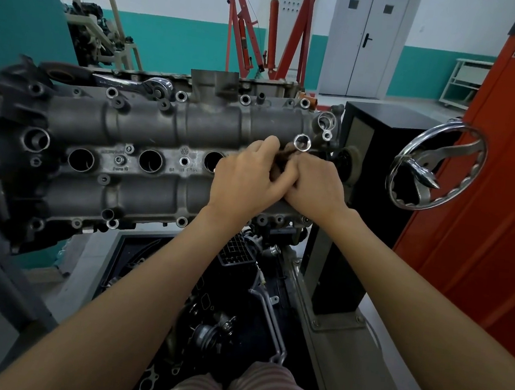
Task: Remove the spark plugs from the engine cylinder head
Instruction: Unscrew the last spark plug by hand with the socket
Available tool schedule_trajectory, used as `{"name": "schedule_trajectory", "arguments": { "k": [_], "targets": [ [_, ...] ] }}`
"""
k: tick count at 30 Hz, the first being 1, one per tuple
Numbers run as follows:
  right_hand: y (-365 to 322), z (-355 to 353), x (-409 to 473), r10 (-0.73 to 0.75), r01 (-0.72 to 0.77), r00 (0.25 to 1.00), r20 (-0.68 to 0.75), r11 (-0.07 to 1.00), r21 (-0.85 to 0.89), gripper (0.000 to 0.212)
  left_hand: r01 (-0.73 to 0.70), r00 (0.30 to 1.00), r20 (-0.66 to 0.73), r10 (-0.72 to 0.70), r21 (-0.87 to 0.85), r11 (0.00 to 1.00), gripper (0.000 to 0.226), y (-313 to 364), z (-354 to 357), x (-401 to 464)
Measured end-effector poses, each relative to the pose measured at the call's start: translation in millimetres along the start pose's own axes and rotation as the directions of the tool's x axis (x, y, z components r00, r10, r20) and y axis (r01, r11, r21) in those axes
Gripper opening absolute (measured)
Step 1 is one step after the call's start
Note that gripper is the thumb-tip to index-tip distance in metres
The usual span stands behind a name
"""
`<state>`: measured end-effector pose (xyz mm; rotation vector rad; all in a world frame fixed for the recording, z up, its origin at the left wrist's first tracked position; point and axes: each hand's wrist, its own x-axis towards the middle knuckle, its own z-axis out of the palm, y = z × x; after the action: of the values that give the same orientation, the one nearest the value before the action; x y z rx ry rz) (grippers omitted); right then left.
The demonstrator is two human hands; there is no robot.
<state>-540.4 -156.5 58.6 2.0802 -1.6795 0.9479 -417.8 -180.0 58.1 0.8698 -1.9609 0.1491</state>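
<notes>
The engine cylinder head [147, 139] lies lengthwise across the middle of the view on a stand, its grey cam cover facing up, from about 9 o'clock to the centre. Three open spark plug wells [81, 159] show in a row along its middle — a fourth spot, toward 3 o'clock, is covered by the hands. No spark plug itself can be made out. One ratchet wrench [134, 84] rests on the far edge of the head at about 11 o'clock. One chrome handwheel [437, 169] stands on the stand at 3 o'clock. Both forearms reach forward from 6 o'clock and meet at the centre. The left hand [245, 174] and the right hand [317, 185] are pressed side by side, fingers curled round a brownish tool handle [289, 153] that carries a shiny socket [302, 142] at its upper end, just past the fingertips — how the lower end sits in the head is hidden.
</notes>
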Motion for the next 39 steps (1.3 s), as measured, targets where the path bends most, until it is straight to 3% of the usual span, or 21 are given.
{"name": "schedule_trajectory", "arguments": {
  "k": [5,12,15,20,25,34,39],
  "targets": [
    [0.9,3.5,2.1,0.027,-0.028,0.999,-0.026,0.999,-0.034,0.025,0.017,1.000,0.001,-0.017,-0.015,1.000,0.032,-2.1,2.0,0.7],
    [1.5,3.9,3.1,0.053,-0.053,0.998,-0.019,0.998,-0.033,0.036,0.018,1.000,-0.010,-0.019,-0.010,1.000,0.044,-4.4,2.7,0.9],
    [1.7,4.4,1.1,-0.007,0.005,1.000,-0.019,0.998,-0.065,0.041,0.007,1.000,-0.004,-0.007,-0.030,1.000,0.044,-2.6,1.4,0.1],
    [-1.5,2.9,-0.2,-0.024,0.025,0.997,-0.077,1.000,0.014,0.023,-0.011,1.000,0.004,0.012,-0.043,0.999,0.038,-0.8,0.7,-0.7],
    [0.4,3.9,1.1,0.026,-0.028,0.998,-0.065,0.999,-0.017,0.055,0.006,1.000,-0.001,-0.006,-0.036,0.999,0.041,-4.3,3.0,-0.6],
    [-4.1,0.7,-1.3,-0.023,0.023,0.997,-0.077,1.000,-0.010,0.024,-0.007,1.000,-0.023,0.005,-0.070,0.998,0.038,-1.7,-0.4,-0.5],
    [-1.6,3.3,0.3,0.010,-0.012,0.997,-0.082,1.000,-0.018,0.044,-0.009,1.000,-0.009,0.008,-0.045,0.999,0.037,-3.2,1.0,-1.0]
  ]
}}
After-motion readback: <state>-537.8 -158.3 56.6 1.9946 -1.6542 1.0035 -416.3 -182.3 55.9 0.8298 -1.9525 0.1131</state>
